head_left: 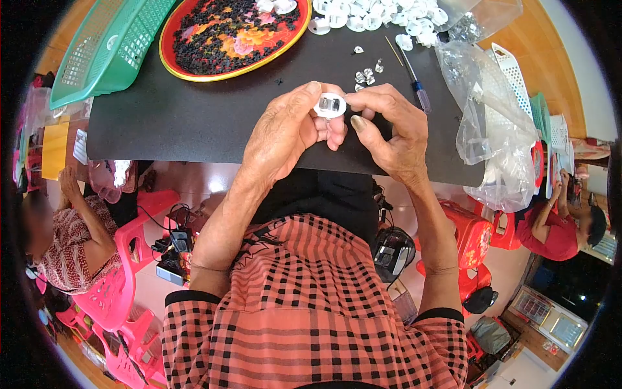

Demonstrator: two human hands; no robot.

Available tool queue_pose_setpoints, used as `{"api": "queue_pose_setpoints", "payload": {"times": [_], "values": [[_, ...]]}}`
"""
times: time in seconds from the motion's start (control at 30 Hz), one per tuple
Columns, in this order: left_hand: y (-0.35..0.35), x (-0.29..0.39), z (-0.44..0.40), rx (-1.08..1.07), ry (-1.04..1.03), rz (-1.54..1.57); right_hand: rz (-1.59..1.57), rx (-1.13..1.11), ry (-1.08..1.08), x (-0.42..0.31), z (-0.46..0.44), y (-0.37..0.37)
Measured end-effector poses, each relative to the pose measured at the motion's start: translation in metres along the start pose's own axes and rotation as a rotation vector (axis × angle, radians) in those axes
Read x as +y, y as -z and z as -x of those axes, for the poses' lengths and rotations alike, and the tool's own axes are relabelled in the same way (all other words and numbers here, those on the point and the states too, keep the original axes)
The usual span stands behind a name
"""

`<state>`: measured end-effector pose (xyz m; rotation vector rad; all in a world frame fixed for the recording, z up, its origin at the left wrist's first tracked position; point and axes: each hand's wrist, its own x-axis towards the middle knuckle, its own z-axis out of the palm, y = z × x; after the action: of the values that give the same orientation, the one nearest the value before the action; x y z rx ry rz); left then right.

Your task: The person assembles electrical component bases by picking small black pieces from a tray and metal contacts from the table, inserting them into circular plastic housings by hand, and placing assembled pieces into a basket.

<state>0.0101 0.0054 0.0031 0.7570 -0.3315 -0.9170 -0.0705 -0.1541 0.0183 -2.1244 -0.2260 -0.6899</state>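
My left hand (283, 126) grips a small white round plastic part (330, 99) between thumb and fingers, above the dark table's front edge. In its face sit a metal piece and a black piece. Close on the right is my right hand (392, 126), its thumb and index finger apart. The index fingertip is at the rim of the white part; whether it touches I cannot tell. Beyond the hands lie several small shiny metal pieces (366, 78). A screwdriver (418, 84) with a blue handle rests to their right, beside a thin stick (394, 52).
A red floral tray (170, 59) holds many small black pieces. Behind it to the left stands a green basket (103, 78). White round parts (372, 16) are heaped at the back, with clear plastic bags (483, 123) at right. Other people sit at left (78, 227) and right (551, 227).
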Motion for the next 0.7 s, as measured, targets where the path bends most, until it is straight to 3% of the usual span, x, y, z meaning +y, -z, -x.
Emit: {"api": "queue_pose_setpoints", "payload": {"times": [0.7], "values": [[-0.0004,-0.0043,0.0013,0.003,-0.067,-0.048,-0.043,0.027,0.012,-0.0028,0.0007,0.0001]]}}
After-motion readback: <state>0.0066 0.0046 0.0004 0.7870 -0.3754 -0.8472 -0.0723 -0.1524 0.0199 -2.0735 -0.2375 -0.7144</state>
